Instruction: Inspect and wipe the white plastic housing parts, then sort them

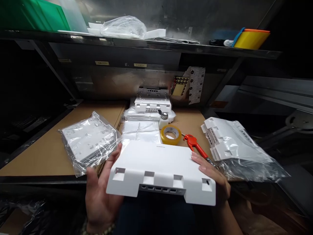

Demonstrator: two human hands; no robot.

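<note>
A white plastic housing (156, 163) with a row of port openings along its near edge is held up at the bench's front edge. My left hand (104, 192) supports its left side, thumb stretched away and palm turned up. On the right side, the fingers of my right hand (212, 174) lie over the top face and edge. Just behind the housing are a roll of yellow tape (171, 134), a red air gun (195, 145) and a small white bottle with a metal cap (163, 120).
Bagged white housings lie at the left (90, 140) and right (230, 140). Flat clear bags (141, 130) lie mid-bench, with more white housings (153, 102) behind. Overhead, a metal shelf (171, 45) carries a green bin (36, 14) and a yellow container (251, 39).
</note>
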